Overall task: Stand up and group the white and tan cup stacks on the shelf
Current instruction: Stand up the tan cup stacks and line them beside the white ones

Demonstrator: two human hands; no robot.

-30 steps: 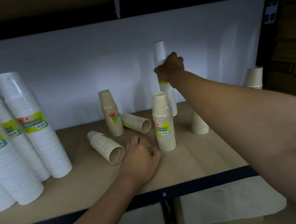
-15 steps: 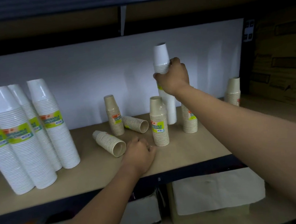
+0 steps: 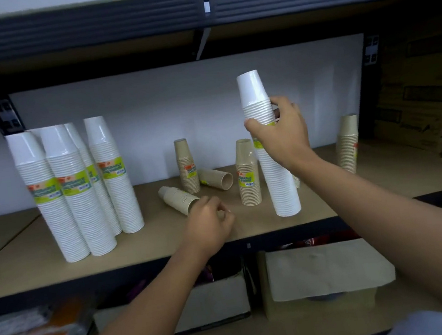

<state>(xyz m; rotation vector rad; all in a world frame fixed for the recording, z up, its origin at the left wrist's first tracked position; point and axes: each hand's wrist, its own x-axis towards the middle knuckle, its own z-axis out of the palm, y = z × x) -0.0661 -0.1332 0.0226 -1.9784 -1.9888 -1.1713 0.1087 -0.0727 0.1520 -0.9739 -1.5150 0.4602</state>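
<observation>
While our right hand (image 3: 279, 131) grips one tall white cup stack (image 3: 275, 160) upright on the shelf (image 3: 384, 182), our left hand (image 3: 207, 225) rests curled, empty — five white stacks (image 3: 77, 192) left, three standing tan stacks (image 3: 247, 175), two lying tan stacks (image 3: 177, 199).

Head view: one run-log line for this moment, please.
right hand: grips tall white paper cup stack | left hand: on wooden shelf, empty

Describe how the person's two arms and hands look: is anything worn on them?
Both forearms are bare up to the frame edge: no sleeves show. The left hand and the right hand wear no gloves, and no watch, bracelet or ring is visible. No markings show on either arm.
</observation>
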